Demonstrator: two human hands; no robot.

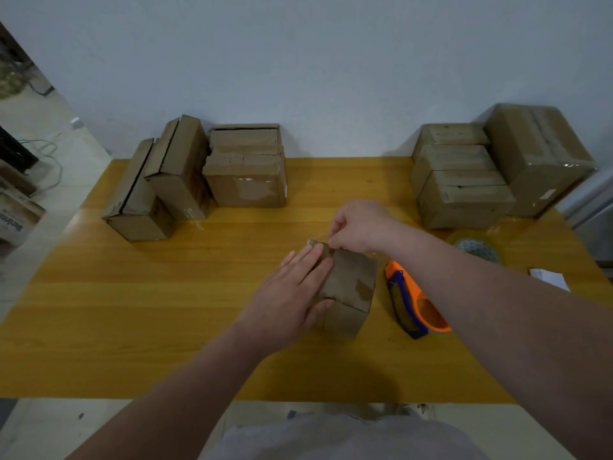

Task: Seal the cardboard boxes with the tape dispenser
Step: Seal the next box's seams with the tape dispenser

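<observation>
worktop (166, 327): yellow, I see wood grain w/ lighter bands
centre box (351, 280): dull brown cardboard, darker patch on top
stacked boxes (245, 180): same brown, some glossy streaks
tape dispenser (414, 303): orange body, blue trim
tape roll (477, 249): yellowish clear, grey core w/ pale dots
wall (298, 61): flat pale blue-grey
paper slip (547, 277): white

wall (298, 61): pale blue-grey | table (132, 327): yellow wood | floor (39, 121): light
</observation>
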